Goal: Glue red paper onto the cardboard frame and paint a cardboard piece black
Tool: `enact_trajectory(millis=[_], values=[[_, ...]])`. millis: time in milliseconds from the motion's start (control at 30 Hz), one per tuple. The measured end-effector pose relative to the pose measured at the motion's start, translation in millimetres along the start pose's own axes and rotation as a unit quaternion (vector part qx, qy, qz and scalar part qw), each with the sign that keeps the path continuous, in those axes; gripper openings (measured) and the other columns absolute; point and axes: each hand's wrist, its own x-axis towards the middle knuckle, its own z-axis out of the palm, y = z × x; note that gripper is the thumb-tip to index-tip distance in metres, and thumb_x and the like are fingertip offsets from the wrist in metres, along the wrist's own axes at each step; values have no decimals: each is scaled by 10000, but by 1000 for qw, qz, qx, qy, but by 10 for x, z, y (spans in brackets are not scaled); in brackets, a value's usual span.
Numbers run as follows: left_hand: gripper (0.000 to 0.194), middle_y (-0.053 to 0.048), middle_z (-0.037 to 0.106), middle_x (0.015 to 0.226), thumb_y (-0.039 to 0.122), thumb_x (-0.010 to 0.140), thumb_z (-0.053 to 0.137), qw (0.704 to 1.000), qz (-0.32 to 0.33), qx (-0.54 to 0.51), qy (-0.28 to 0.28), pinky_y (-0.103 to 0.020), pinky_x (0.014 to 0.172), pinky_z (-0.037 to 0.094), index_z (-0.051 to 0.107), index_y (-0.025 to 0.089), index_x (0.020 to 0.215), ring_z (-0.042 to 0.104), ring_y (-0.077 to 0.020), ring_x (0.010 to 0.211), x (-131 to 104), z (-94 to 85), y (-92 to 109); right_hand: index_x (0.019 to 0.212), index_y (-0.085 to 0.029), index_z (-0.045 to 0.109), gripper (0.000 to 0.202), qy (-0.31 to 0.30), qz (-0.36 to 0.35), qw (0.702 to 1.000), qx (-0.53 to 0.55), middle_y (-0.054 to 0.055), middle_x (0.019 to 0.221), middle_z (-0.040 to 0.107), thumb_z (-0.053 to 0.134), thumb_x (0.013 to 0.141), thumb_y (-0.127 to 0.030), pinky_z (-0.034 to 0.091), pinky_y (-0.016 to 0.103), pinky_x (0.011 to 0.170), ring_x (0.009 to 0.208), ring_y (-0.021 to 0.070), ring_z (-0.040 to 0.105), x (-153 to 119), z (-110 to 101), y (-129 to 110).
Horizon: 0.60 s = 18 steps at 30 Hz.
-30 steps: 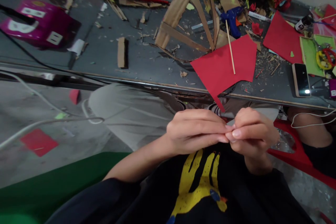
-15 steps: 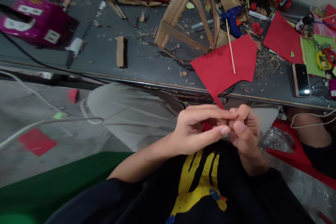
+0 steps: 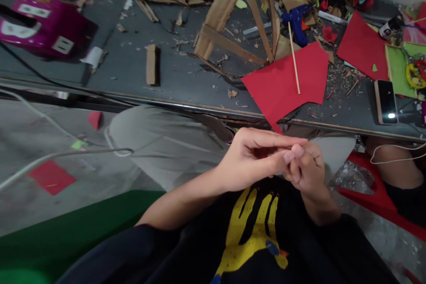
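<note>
My left hand (image 3: 258, 157) and my right hand (image 3: 308, 164) meet above my lap, just below the table edge. Their fingertips press together in a pinch, and whatever they hold is too small and covered to make out. Beyond them, a cut sheet of red paper (image 3: 289, 80) lies on the table, one pointed corner hanging over the edge. A thin wooden stick (image 3: 294, 60) rests across it. Behind the sheet stands a curved cardboard frame (image 3: 216, 13) made of strips.
A blue glue gun (image 3: 297, 22), another red sheet (image 3: 362, 46), a phone (image 3: 386, 102) and yellow-handled scissors (image 3: 414, 75) lie to the right. At left are a purple box (image 3: 49, 26) and a cardboard block (image 3: 152, 65). A neighbour's arm or leg (image 3: 399, 164) shows at far right.
My fingers have shifted against each other, and the right hand has turned and closed more. The red patch seen between my hands earlier is now hidden. The view has moved slightly.
</note>
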Motion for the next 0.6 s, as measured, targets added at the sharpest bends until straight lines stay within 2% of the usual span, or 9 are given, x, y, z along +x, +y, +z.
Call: enact_trajectory(millis=[133, 233, 300, 400, 500, 600], values=[[159, -31, 696, 579, 209, 741, 703, 1000, 1, -25, 0, -138, 439, 518, 744, 156, 886, 613, -99, 436, 89, -15, -26, 357, -194, 429, 560, 26, -4, 999, -33, -45, 357, 411, 488, 867, -417, 403, 198, 427, 320, 45, 288, 52, -42, -11], [176, -20, 705, 595, 119, 711, 688, 999, -7, -42, 6, -121, 425, 499, 747, 177, 867, 606, -88, 424, 174, -31, -27, 359, -182, 435, 559, 25, 18, 1000, 2, -43, 338, 404, 493, 865, -414, 313, 178, 353, 305, 36, 284, 124, -80, -33], [225, -2, 706, 595, 75, 702, 662, 999, 2, -44, 14, -98, 406, 471, 747, 206, 864, 597, -72, 413, 229, -46, -19, 355, -176, 410, 564, -8, 52, 996, 73, -58, 306, 353, 493, 861, -411, 232, 166, 302, 264, 22, 241, 192, -93, -63], [263, 11, 703, 584, 37, 671, 659, 999, 22, -23, 35, -77, 412, 452, 752, 215, 840, 587, -56, 408, 301, -78, 1, 351, -174, 326, 573, -75, 114, 971, 198, -95, 269, 240, 509, 849, -394, 151, 140, 246, 205, 7, 175, 301, -93, -118], [192, -11, 691, 555, 64, 647, 682, 998, 18, 9, 60, -92, 391, 440, 758, 165, 792, 560, -60, 378, 359, -124, 21, 353, -178, 251, 591, -118, 148, 942, 276, -105, 255, 202, 480, 863, -368, 133, 120, 223, 182, 4, 148, 395, -91, -150], [140, -31, 673, 528, 117, 652, 683, 996, 13, 39, 74, -120, 361, 425, 756, 123, 771, 552, -80, 368, 406, -179, 42, 352, -180, 241, 588, -135, 156, 932, 299, -102, 252, 208, 438, 884, -337, 144, 117, 225, 180, 7, 156, 468, -98, -147]])
